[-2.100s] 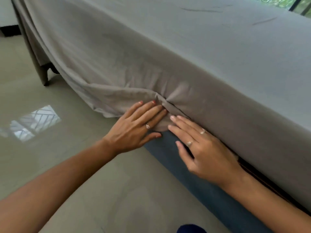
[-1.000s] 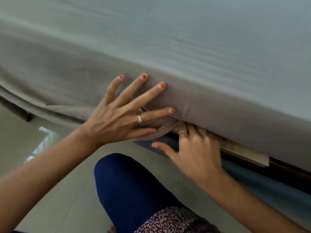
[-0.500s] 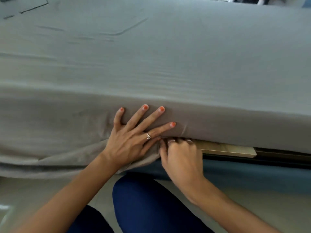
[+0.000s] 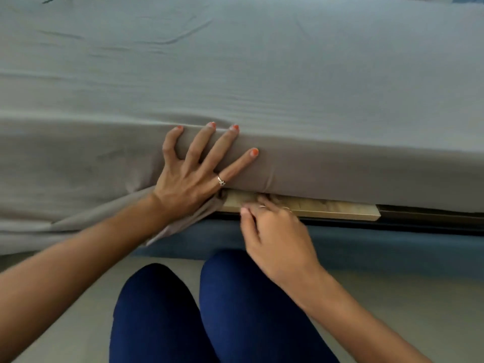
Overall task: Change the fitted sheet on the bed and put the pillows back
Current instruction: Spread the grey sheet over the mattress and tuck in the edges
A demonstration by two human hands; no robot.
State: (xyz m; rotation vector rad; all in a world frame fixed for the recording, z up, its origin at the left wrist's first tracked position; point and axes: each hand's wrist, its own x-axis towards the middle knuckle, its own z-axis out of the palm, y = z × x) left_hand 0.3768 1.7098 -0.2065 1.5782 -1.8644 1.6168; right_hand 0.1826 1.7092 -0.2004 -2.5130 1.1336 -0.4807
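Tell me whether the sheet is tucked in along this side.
Partly: sheet tucked right of the left hand; to its left it hangs loose.

A pale wooden slat [image 4: 327,209] shows in the gap along the bed's near side, lying lengthwise and ending in a square-cut right end. Right of that end the gap goes dark. Just below the slat runs a thin black strip, and below that a blue padded rail [image 4: 392,247] spans the frame's side (its left part is covered by hanging cloth). A smooth beige floor [image 4: 419,310] lies in front of the rail. Two knees in dark blue leggings [image 4: 235,310] sit side by side over the floor.
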